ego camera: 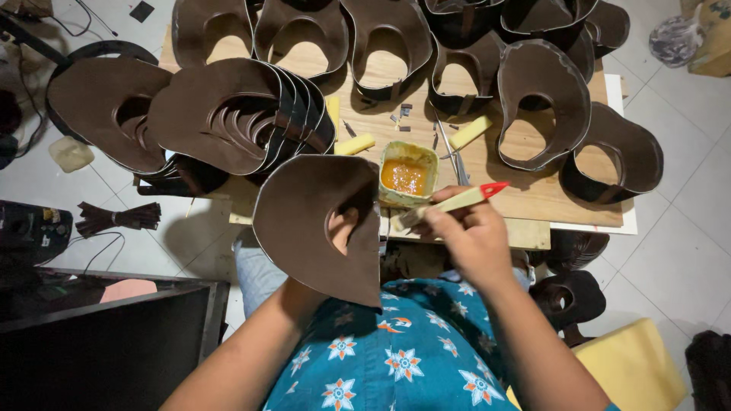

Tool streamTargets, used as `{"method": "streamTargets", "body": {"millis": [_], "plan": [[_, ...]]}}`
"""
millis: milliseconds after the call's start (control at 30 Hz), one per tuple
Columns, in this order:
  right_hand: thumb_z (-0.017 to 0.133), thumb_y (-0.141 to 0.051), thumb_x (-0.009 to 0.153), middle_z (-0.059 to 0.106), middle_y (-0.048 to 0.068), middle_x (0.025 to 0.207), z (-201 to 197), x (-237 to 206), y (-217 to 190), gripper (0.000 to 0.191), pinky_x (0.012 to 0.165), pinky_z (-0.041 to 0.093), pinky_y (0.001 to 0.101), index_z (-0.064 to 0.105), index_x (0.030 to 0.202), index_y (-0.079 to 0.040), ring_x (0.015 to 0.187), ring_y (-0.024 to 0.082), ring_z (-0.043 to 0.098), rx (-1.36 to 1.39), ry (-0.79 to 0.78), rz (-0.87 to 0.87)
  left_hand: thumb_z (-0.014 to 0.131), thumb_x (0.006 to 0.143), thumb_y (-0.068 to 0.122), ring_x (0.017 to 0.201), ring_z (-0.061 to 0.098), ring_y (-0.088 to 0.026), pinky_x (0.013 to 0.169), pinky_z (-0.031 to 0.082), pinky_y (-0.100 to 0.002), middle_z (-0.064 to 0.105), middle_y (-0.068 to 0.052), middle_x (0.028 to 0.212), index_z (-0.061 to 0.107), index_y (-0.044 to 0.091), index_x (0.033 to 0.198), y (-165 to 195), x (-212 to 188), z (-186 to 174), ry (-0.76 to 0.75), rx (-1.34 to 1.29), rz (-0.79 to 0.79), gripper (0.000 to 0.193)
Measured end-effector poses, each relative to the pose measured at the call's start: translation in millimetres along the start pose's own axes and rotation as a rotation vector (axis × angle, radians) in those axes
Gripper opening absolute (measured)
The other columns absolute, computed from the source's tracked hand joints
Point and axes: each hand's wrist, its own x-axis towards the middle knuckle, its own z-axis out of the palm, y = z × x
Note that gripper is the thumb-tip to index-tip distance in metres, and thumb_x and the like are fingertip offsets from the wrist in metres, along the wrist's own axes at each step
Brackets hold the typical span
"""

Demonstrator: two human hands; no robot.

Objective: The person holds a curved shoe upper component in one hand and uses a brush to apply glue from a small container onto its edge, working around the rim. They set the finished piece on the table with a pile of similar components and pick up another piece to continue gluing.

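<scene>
Your right hand (468,236) grips the pale red-tipped brush (449,204), long axis running left-right, just near of the amber glue tub (407,173); your left hand (343,228) clasps the brown leather visor panel (312,221), immediately left

Brown curved leather piece (304,221) with cut-out, held upright; red-tipped pale brush (457,202), tilted beside it

Brown leather pieces (228,114) crowd a wooden table (533,194) beside scissors (453,152).
</scene>
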Motion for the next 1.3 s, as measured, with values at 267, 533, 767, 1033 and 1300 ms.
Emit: {"method": "streamTargets", "body": {"millis": [267,533,767,1033,1300], "plan": [[0.073,-0.012,0.094,0.075,0.006,0.082,32.7,-4.2,-18.9,0.021,0.067,0.056,0.0250,0.064,0.108,0.001,0.074,0.011,0.071,-0.195,0.033,-0.135,0.068,0.093,0.005,0.100,0.063,-0.026,0.090,0.051,-0.039,0.065,-0.017,0.113,0.062,-0.003,0.128,-13.6,-2.9,2.0,-0.011,0.179,0.176,0.036],[0.071,-0.015,0.096,0.072,0.006,0.081,33.9,-4.4,-33.9,0.014,0.063,0.054,0.0278,0.069,0.101,-0.002,0.069,0.014,0.070,-0.414,-0.012,-0.314,0.068,0.097,0.005,0.093,0.065,-0.026,0.085,0.052,-0.040,0.067,-0.018,0.109,0.067,-0.005,0.126,10.7,-5.6,0.0,-0.101,-0.259,-0.136,0.031],[0.072,-0.015,0.096,0.074,0.008,0.081,34.6,-2.5,-39.0,0.013,0.064,0.056,0.0313,0.070,0.101,-0.003,0.069,0.019,0.072,-0.418,0.000,-0.296,0.055,0.098,0.008,0.076,0.061,-0.012,0.068,0.052,-0.029,0.069,-0.004,0.087,0.069,-0.004,0.105,46.4,2.7,9.3,0.086,-0.270,-0.318,0.020],[0.074,-0.010,0.091,0.075,0.010,0.090,38.8,-9.8,-42.3,0.020,0.068,0.056,0.0323,0.068,0.108,-0.002,0.077,0.021,0.073,-0.516,-0.134,-0.399,0.048,0.099,0.009,0.083,0.067,-0.014,0.077,0.055,-0.029,0.073,-0.009,0.091,0.068,-0.005,0.102,47.8,7.8,6.0,0.222,-0.024,-0.105,0.024],[0.076,-0.007,0.092,0.074,0.010,0.093,39.5,-11.8,-45.4,0.018,0.069,0.056,0.0304,0.067,0.106,0.000,0.078,0.022,0.073,-0.478,-0.093,-0.551,0.045,0.105,0.005,0.093,0.067,-0.012,0.085,0.055,-0.027,0.073,-0.008,0.102,0.065,-0.003,0.116,55.2,18.1,4.7,0.229,-0.129,0.075,0.024]]}}
